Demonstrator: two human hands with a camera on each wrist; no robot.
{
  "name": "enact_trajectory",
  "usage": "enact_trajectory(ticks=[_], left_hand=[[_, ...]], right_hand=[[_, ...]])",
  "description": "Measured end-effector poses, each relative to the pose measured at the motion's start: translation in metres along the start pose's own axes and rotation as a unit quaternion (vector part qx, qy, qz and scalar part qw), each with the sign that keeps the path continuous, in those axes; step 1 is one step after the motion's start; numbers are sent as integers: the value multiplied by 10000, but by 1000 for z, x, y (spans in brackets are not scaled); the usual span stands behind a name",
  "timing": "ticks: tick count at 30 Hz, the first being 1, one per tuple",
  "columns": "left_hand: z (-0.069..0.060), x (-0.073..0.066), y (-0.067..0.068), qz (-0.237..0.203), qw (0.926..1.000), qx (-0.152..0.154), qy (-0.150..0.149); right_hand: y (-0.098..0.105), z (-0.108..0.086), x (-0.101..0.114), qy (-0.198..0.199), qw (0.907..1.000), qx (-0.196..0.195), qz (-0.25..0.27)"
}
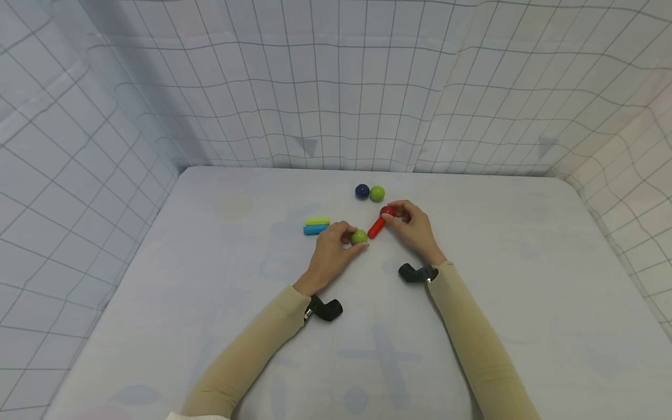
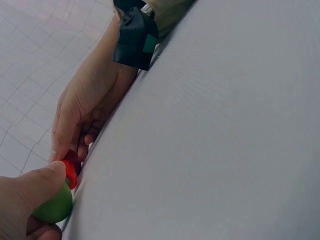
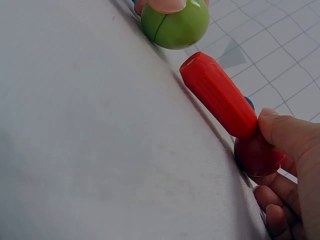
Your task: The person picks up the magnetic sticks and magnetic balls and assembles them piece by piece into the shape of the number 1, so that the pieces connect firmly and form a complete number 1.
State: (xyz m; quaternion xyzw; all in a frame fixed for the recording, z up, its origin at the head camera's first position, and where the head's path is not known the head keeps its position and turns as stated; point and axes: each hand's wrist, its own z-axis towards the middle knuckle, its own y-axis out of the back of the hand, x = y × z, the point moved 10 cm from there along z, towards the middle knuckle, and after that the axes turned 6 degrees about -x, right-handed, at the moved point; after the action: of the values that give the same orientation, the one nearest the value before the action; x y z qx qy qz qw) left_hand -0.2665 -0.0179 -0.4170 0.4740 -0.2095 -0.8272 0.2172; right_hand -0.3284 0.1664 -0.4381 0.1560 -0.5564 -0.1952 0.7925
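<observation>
My left hand (image 1: 332,251) holds a green ball (image 1: 359,237) between thumb and fingers, low over the table. Seen from the right wrist, that green ball (image 3: 176,25) has a thin dark seam. To its right, my right hand (image 1: 416,231) pinches a dark red ball (image 3: 257,154) with thumb and fingers. A bright red ribbed rod (image 3: 220,95) meets the red ball at one end and points toward the green ball, with a small gap between them in the right wrist view. In the left wrist view, the red rod (image 2: 70,175) partly overlaps the green ball.
A yellow-green rod (image 1: 317,221) and a blue rod (image 1: 315,230) lie side by side by my left hand. Farther back sit a dark blue ball (image 1: 362,191) and a second green ball (image 1: 377,193). Grid-patterned curtains (image 1: 325,87) border the white table (image 1: 236,198).
</observation>
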Motion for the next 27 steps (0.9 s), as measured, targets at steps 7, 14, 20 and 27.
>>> enact_trajectory(ticks=[7,14,20,27], left_hand=[[0,0,-4,-80,10000,31,48],[2,1,-6,-70,9999,42,94],[2,2,-7,-89,9999,59,133],[3,2,-7,-121,9997,78,215]], right_hand=[[2,-1,2,-27,9999,-8,116],[3,-1,2,-34,9999,8,125],[1,-1,1,-65,9999,24,100],[2,0,2,-12,9999,-19,112]])
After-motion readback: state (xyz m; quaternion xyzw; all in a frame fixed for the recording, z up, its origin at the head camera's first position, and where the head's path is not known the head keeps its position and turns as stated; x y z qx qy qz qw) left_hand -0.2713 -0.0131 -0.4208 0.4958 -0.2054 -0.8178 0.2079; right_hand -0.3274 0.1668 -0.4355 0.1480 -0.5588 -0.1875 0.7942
